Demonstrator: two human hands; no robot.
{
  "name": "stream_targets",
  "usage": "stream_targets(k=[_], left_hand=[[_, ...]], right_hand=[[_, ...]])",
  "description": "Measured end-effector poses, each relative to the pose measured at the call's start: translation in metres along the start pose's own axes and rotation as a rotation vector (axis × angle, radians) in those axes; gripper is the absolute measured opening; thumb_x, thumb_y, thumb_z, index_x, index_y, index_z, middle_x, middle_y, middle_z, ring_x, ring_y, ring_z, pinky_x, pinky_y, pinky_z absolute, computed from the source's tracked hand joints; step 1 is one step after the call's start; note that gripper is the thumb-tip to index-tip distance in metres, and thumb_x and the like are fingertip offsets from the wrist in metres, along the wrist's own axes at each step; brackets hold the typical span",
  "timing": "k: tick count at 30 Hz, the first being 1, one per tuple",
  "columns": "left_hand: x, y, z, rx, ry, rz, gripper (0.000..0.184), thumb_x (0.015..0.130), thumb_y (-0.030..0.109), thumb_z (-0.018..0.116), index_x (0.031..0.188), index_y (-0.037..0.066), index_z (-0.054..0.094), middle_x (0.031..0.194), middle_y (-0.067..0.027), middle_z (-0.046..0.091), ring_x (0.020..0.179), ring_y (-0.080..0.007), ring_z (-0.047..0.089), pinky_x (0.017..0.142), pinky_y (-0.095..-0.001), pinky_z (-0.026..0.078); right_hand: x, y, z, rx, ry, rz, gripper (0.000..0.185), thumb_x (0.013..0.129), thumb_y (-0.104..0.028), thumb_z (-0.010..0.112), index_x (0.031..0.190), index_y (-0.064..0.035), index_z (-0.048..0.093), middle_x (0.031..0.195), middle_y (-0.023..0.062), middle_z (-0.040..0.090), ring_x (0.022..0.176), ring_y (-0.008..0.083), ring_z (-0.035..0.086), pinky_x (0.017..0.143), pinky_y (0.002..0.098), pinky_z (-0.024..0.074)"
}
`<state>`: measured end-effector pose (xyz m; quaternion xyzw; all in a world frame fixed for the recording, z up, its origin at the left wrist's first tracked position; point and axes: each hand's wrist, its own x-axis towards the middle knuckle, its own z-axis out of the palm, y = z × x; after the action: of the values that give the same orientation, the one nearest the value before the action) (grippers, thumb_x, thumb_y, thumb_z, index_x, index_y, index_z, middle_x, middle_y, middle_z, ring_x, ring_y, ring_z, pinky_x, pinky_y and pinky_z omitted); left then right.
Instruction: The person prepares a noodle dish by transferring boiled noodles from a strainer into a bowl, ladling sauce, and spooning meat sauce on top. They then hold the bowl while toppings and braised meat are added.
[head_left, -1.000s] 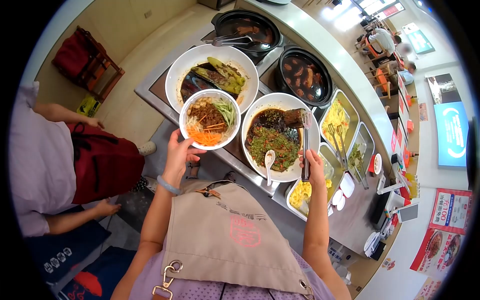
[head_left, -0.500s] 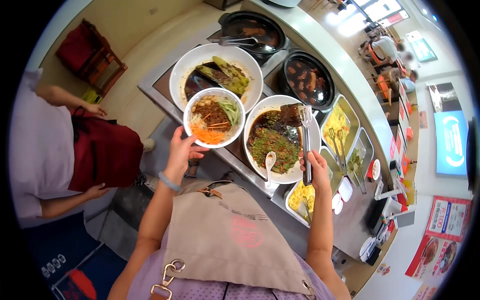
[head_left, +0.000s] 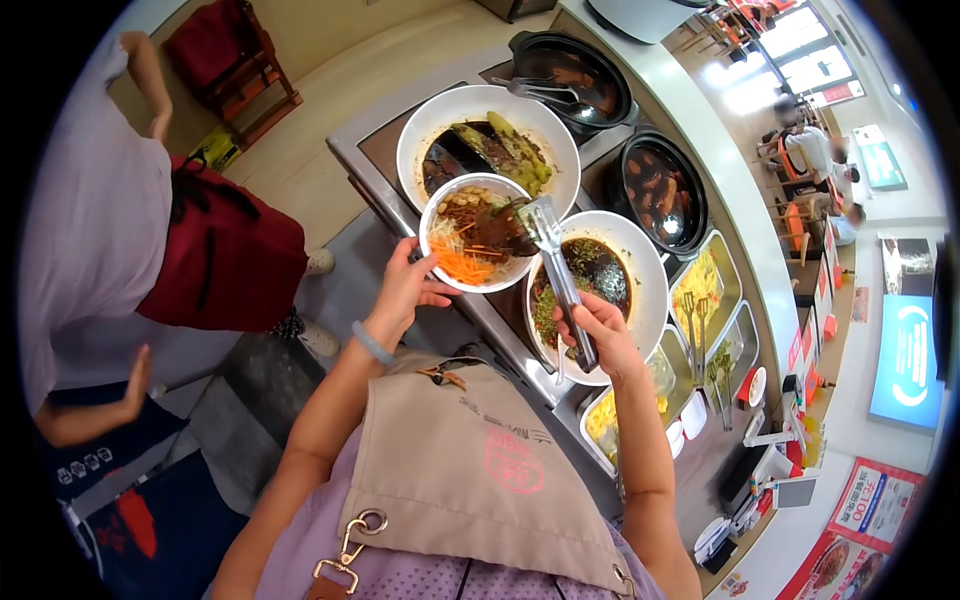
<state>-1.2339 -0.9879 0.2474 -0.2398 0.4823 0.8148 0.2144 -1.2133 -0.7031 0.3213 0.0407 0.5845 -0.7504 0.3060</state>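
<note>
My left hand [head_left: 408, 287] holds the rim of a white bowl [head_left: 465, 262] with carrot shreds, minced topping and other food. In my right hand [head_left: 598, 330] are metal tongs [head_left: 562, 275], their tips over the bowl's right side, with a dark brown piece of food [head_left: 512, 232] between them. Right of the bowl, partly behind the tongs, is a large white dish [head_left: 648, 285] of dark sauce and chopped green topping, with a white spoon [head_left: 560, 360] at its edge. Behind the bowl, another large white dish [head_left: 408, 160] holds green peppers in dark liquid.
Two black pots [head_left: 575, 80] [head_left: 660, 195] of dark stew stand at the back. Metal trays [head_left: 722, 262] of yellow and green food are at the right, with tongs in them. A person in a red apron [head_left: 225, 250] stands at my left.
The tongs have moved left with the dark piece, from the sauce dish to over the bowl. The view has shifted, and the person at the left has moved their arms.
</note>
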Motion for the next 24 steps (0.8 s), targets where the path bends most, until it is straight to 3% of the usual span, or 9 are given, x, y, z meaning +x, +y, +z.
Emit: stream_targets(k=[6,9,10,12,14,16,18,20,24], left_hand=[[0.005,-0.004,-0.003,-0.061,-0.004,0.009,0.047,0.087,0.012,0.046,0.127,0.003,0.025,0.101,-0.0247,0.057,0.065,-0.0303,0.066,0.043,-0.0301,0.053],[0.003,-0.002,-0.002,-0.045,-0.002,-0.001,0.048,0.085,0.01,0.046,0.127,0.003,0.025,0.1,-0.0246,0.057,0.064,-0.0303,0.066,0.042,-0.0296,0.053],[0.003,-0.002,-0.002,-0.039,0.002,-0.001,0.048,0.084,0.009,0.046,0.126,0.002,0.025,0.1,-0.0246,0.057,0.063,-0.0306,0.066,0.041,-0.0291,0.052],[0.003,-0.003,-0.001,-0.03,0.001,-0.004,0.048,0.083,0.008,0.046,0.126,0.002,0.025,0.1,-0.0246,0.057,0.063,-0.0308,0.066,0.04,-0.0287,0.052],[0.001,-0.001,0.0,0.004,0.006,0.001,0.039,0.086,0.01,0.047,0.121,0.005,0.029,0.102,-0.0235,0.058,0.066,-0.0302,0.067,0.039,-0.0267,0.051],[0.003,0.002,0.001,0.003,-0.005,0.01,0.039,0.086,0.01,0.047,0.121,0.004,0.029,0.102,-0.0236,0.058,0.066,-0.0304,0.067,0.039,-0.0265,0.051],[-0.001,-0.001,0.001,-0.003,-0.004,0.004,0.039,0.086,0.009,0.047,0.12,0.004,0.029,0.101,-0.0237,0.058,0.066,-0.0305,0.067,0.038,-0.0264,0.051],[0.001,0.0,0.0,-0.01,-0.008,0.001,0.039,0.086,0.008,0.047,0.12,0.004,0.029,0.101,-0.024,0.058,0.066,-0.0304,0.067,0.038,-0.0264,0.051],[0.0,-0.001,0.001,-0.009,-0.003,0.0,0.038,0.086,0.008,0.046,0.12,0.004,0.029,0.101,-0.0242,0.057,0.066,-0.0307,0.067,0.037,-0.0258,0.05]], right_hand=[[0.016,0.013,-0.007,-0.019,-0.129,0.146,0.029,0.091,-0.021,0.054,0.109,0.0007,0.056,0.088,0.0021,0.058,0.071,0.0065,0.052,0.06,0.0206,0.0442],[0.018,0.003,-0.015,-0.43,0.019,0.164,0.036,0.089,-0.019,0.056,0.118,0.0021,0.052,0.088,0.0022,0.061,0.07,0.0062,0.053,0.061,0.0209,0.045],[0.018,0.002,-0.021,-0.43,0.02,0.167,0.036,0.089,-0.019,0.056,0.118,0.0021,0.052,0.088,0.0022,0.061,0.07,0.0062,0.053,0.061,0.0209,0.045],[0.018,-0.001,-0.027,-0.788,0.108,0.094,0.044,0.086,-0.02,0.061,0.123,0.0021,0.049,0.088,0.0047,0.062,0.07,0.007,0.053,0.062,0.0233,0.0457],[0.012,-0.013,-0.02,-0.947,0.128,-0.053,0.042,0.085,-0.018,0.061,0.12,0.0026,0.05,0.09,0.0049,0.062,0.069,0.0124,0.054,0.061,0.0259,0.0447],[0.008,-0.028,-0.007,-1.303,0.23,-0.239,0.042,0.082,-0.015,0.063,0.119,-0.0003,0.05,0.088,0.0097,0.062,0.065,0.0185,0.055,0.059,0.03,0.0446],[0.006,-0.033,-0.004,-1.276,0.241,-0.278,0.041,0.079,-0.012,0.064,0.116,-0.0025,0.052,0.087,0.0128,0.06,0.063,0.022,0.054,0.058,0.032,0.0445],[0.002,-0.041,0.003,-1.296,0.292,-0.307,0.041,0.078,-0.017,0.066,0.113,-0.0034,0.051,0.088,0.0124,0.061,0.071,0.0255,0.062,0.064,0.035,0.0487],[0.0,-0.03,0.013,-1.32,0.316,-0.432,0.041,0.077,-0.011,0.066,0.114,-0.0028,0.052,0.087,0.0133,0.059,0.068,0.025,0.057,0.06,0.0342,0.0458]])
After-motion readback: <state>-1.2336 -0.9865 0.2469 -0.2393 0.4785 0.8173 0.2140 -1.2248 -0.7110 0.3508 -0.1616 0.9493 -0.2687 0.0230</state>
